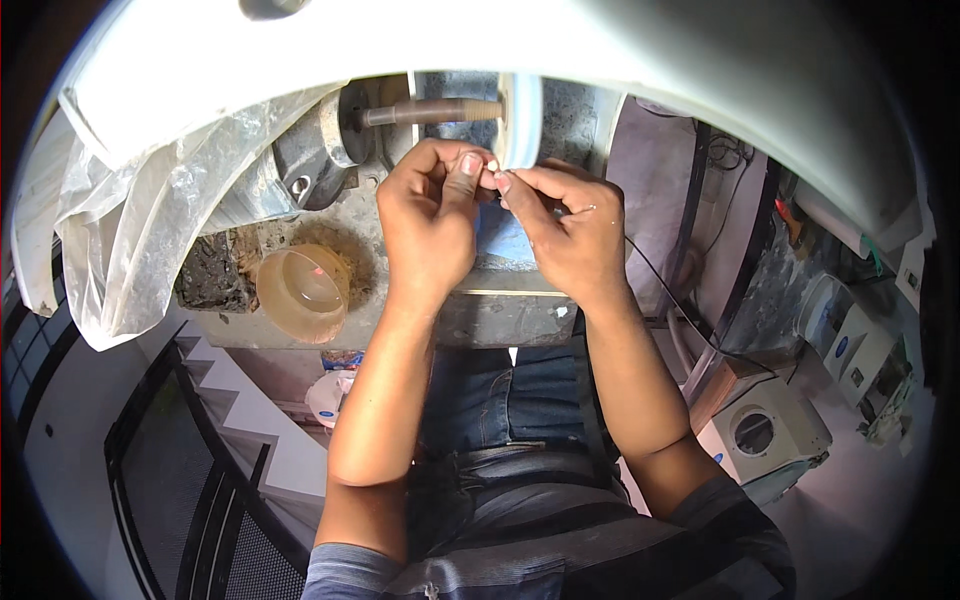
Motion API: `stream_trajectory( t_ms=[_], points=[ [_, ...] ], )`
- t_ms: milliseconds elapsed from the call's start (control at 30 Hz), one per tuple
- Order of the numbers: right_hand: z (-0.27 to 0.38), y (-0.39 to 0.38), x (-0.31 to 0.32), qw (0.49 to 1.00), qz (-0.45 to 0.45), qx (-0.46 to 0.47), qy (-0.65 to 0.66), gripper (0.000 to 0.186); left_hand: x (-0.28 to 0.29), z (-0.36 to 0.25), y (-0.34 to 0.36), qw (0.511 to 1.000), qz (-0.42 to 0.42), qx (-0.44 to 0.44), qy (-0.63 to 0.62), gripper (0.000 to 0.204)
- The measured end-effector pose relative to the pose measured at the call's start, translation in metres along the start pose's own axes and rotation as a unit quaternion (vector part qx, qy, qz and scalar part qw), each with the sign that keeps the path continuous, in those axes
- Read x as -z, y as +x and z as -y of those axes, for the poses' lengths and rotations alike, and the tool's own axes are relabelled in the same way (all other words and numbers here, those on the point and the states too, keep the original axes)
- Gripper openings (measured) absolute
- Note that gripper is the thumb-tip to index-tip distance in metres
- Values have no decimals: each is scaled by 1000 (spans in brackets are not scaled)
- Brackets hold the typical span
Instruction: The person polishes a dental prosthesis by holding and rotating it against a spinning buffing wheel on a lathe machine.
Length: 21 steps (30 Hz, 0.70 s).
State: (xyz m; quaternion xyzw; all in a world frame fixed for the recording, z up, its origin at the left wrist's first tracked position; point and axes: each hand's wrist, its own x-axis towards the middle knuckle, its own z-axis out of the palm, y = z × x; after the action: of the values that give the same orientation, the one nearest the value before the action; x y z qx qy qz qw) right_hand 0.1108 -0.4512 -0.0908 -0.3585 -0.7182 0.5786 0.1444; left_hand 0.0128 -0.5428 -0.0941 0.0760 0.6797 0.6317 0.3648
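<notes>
Just below the rim of a pale polishing wheel [522, 120], my two hands meet fingertip to fingertip. A tiny whitish piece [493, 166] shows between them, too small to tell its kind. My left hand [428, 215] pinches it between thumb and forefinger. From the other side, my right hand [583, 235] is closed in a pinch at the same piece. Whether the piece touches the wheel, I cannot tell. The wheel sits on the tapered end of a brownish spindle [430, 112] that comes out of a grey motor [318, 150].
A white hood [400, 40] arches over the wheel. Clear plastic sheeting [150, 230] drapes over the motor. Left of my forearm, a plastic bowl of liquid [285, 300] stands on the stained bench [500, 322]. At right are a cable [665, 280] and a cream-coloured machine [790, 430].
</notes>
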Motion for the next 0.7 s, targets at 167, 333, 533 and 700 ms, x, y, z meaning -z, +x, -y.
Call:
stream_trajectory(
  t_ms=[167,333,533,700],
  points=[
    [-3,-3,2,998,4,-14,55,12,3,6,-12,996,17,-34,-78,11],
    [6,-3,0,986,-21,-42,160,13,-2,-1,-24,994,13,1,-113,13],
    [2,-2,13,996,23,-43,69,14,-5,-9,-30,991,4,39,-130,12],
    [5,0,10,989,5,-62,133,15,-6,-14,-29,996,-20,37,-84,10]
  ],
)
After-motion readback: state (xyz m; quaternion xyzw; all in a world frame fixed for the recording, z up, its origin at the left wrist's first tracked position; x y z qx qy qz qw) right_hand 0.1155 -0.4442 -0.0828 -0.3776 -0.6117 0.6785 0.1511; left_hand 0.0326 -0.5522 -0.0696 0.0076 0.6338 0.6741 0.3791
